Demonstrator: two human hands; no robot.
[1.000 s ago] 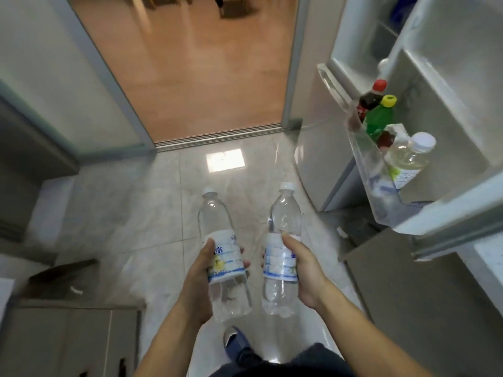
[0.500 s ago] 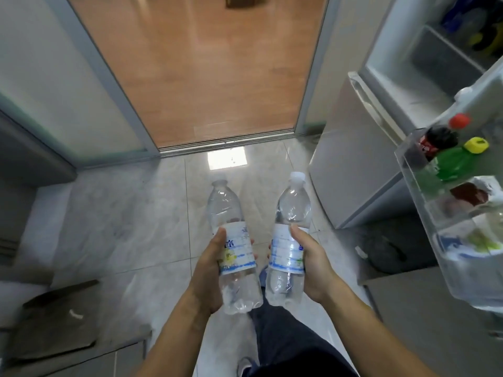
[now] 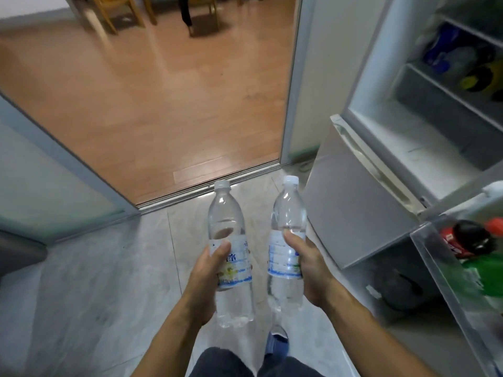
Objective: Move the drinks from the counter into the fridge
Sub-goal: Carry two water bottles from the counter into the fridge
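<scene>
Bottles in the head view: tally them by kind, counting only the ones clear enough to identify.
Clear water bottles, held: 2 (left hand's bottle, right hand's bottle)
Dark soda bottle, door bin: 1
Green bottle, door bin: 1
Total: 4
Shelf items inside the fridge are too blurred to count.

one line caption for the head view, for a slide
Left hand and right hand each hold a water bottle beside the open fridge.

Both bare forearms reach up from the frame's bottom edge, the left from about 7 o'clock, the right from about 5 o'clock, converging toward the centre. The left hand [image 3: 209, 278] is curled closed around a bottle [image 3: 230, 257], thumb up at 12 o'clock. The right hand [image 3: 310, 268] is likewise clenched around a second bottle [image 3: 287, 240], thumb across its front. The hands sit near each other, apart.
</scene>
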